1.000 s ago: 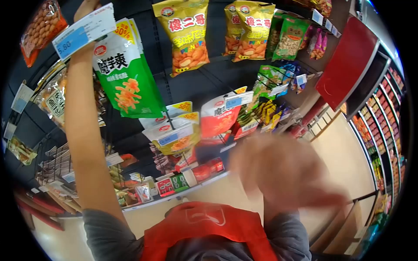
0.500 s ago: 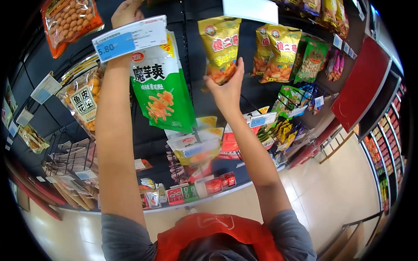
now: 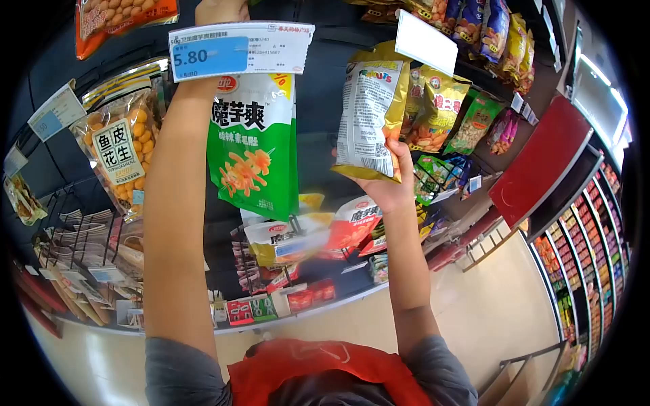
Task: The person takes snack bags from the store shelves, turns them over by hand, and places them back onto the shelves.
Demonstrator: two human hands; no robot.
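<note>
Gold foil peanut packet (image 3: 369, 111) has its lower end clasped in the right hand (image 3: 391, 188), right of the green-and-white plastic snack pouch (image 3: 254, 159). Left of the pouch, 1 clear plastic bag (image 3: 120, 152) contains golden peanuts. Above the pouch, I cannot tell how the left hand (image 3: 221, 9) grips.

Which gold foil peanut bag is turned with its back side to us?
The gold foil peanut bag in the right hand: its white panel of small print shows, whereas the gold foil bags hanging at its right show their fronts.
</note>
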